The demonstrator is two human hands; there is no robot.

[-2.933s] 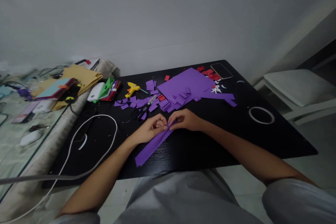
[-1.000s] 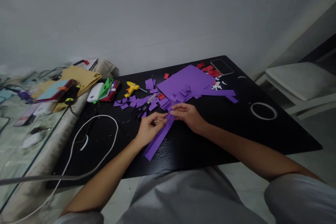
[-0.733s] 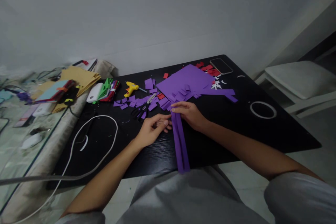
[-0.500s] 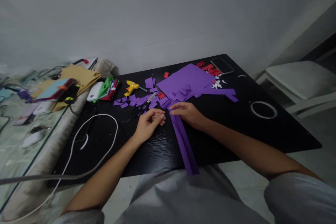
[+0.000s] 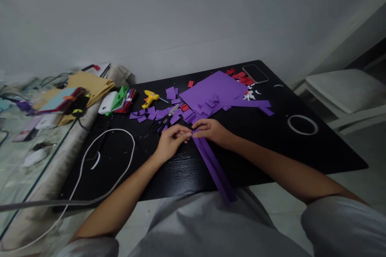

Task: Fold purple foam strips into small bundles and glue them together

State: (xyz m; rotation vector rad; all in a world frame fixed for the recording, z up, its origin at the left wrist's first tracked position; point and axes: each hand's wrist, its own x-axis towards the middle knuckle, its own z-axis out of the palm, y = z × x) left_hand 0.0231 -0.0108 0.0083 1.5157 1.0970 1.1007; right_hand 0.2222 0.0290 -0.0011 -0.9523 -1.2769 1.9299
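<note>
Two long purple paper strips [image 5: 212,164] run from the fingers of my right hand [image 5: 212,131] down past the table's front edge. That hand pinches their upper end. My left hand [image 5: 172,139] meets it there, thumb and forefinger closed at the strips' tip; whether paper lies between them is too small to tell. Just beyond the hands are a large purple sheet [image 5: 215,86] and many small purple cut pieces [image 5: 143,118]. Black-handled scissors [image 5: 165,119] lie among the pieces, left of my fingers.
A yellow glue gun [image 5: 150,98] lies behind the scissors. Folded green and red paper [image 5: 125,100] sits at the left, near a looped white cable [image 5: 132,150]. Toward the right are a phone [image 5: 255,73], red scraps [image 5: 239,76], white scraps [image 5: 249,95] and a white ring [image 5: 302,125].
My right hand has shifted slightly left with the strips, closing the gap to my left fingertips. The strips' lower ends have swung a little to the right.
</note>
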